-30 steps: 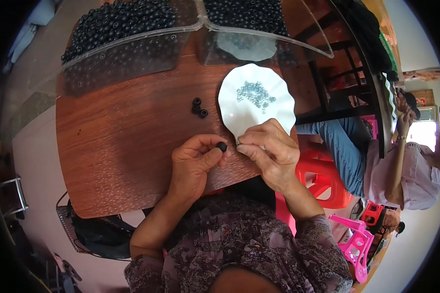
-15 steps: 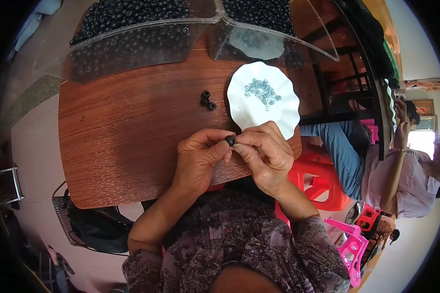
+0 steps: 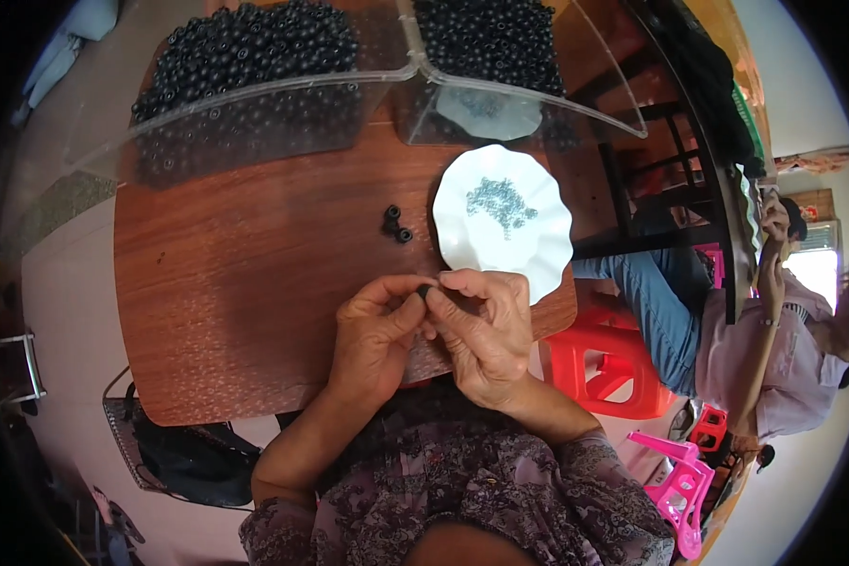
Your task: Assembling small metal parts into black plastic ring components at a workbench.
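My left hand (image 3: pixel 370 338) pinches a small black round piece (image 3: pixel 424 291) between thumb and forefinger, above the table's near edge. Close against it is my right hand (image 3: pixel 489 341), its thumb at the piece and its forefinger bent over. Anything else between those right fingertips is too small or hidden to make out. Beyond the hands, a few loose black pieces with holes (image 3: pixel 393 223) lie together on the wood. To their right stands a white scalloped plate (image 3: pixel 472 253) bearing a heap of tiny clear bits (image 3: pixel 502 202).
Two clear bins stand at the table's far side, each with many black pieces (image 3: pixel 259 42). A red stool (image 3: pixel 590 363) is right of the brown table (image 3: pixel 226 311). Another person (image 3: pixel 755 354) sits farther right near a dark frame; a pink stool (image 3: pixel 674 486) is below.
My hands have drawn slightly left and closer together, and the right fingers have shifted over the black piece. The table and bins appear lower in the view.
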Demonstrator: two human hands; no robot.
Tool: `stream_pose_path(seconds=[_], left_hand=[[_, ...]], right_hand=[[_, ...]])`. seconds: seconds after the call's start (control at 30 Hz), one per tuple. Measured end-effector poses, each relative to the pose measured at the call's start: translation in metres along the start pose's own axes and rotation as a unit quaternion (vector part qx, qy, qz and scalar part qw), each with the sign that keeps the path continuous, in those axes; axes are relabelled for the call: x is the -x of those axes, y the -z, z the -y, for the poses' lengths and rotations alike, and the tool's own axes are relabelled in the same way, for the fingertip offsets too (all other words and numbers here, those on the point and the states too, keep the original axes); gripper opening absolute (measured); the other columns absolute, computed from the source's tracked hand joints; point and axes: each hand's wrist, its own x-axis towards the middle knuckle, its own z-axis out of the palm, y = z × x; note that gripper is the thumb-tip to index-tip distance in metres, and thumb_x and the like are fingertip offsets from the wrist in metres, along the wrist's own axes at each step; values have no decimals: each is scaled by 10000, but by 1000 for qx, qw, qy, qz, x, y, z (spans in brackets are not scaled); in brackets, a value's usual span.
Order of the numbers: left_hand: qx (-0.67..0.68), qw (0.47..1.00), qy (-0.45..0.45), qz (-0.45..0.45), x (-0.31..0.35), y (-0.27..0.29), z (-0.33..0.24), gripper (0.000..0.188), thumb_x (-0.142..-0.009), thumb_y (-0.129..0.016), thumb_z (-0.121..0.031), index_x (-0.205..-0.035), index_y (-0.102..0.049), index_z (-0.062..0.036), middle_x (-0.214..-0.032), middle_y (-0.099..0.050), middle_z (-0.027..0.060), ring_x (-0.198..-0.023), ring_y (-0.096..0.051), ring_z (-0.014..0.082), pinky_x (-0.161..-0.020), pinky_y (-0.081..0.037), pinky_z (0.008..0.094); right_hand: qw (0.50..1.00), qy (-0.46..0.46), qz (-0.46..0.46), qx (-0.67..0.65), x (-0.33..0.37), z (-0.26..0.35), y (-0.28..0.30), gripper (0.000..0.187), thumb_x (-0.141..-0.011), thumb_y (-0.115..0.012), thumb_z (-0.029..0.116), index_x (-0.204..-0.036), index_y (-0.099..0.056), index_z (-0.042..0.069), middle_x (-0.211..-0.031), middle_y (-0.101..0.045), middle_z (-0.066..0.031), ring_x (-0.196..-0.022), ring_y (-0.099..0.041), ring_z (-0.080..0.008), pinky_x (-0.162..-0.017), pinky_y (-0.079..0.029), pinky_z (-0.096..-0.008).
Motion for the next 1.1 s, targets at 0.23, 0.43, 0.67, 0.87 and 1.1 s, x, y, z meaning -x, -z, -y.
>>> stream_pose_path(seconds=[0.23,0.43,0.67,0.87,1.1], left_hand=[[-1,1000,-32,0,-3,-4,0,195,-877,-571,-56,-1055,-561,23,-974,-606,75,-884,-580,133,-808,-481,269],[-33,999,-13,26,-3,3,-4,190,-876,-573,-58,-1044,-544,28,-932,-605,75,-828,-588,127,-759,-492,250],[-34,999,12,16,-3,-2,-2,170,-865,-564,-44,-1020,-528,18,-873,-603,95,-789,-587,167,-709,-475,292],[-71,997,28,8,0,2,-1,167,-813,-557,35,-978,-531,31,-843,-592,167,-737,-574,233,-678,-464,354],[-125,990,53,-33,-4,-9,-5,156,-784,-574,66,-937,-548,53,-831,-603,176,-731,-587,241,-679,-481,350]], right_hand=[[999,-17,40,-13,1,-2,0,297,-720,-695,35,-1012,-663,-11,-1103,-567,-154,-919,-485,-256,-726,-437,-309],[997,12,74,15,-7,1,6,324,-771,-665,102,-1072,-637,-17,-1149,-548,-167,-936,-483,-268,-761,-430,-332],[988,-29,133,-75,-26,-20,38,306,-794,-639,109,-1071,-624,-21,-1065,-591,-152,-875,-531,-254,-759,-429,-338],[991,101,-1,92,-105,-53,93,212,-689,-669,-17,-897,-638,-38,-836,-645,-139,-709,-577,-270,-616,-438,-342],[991,-77,103,29,-236,-154,93,107,-683,-633,-43,-785,-651,-17,-740,-647,-158,-720,-644,-279,-656,-493,-322]])
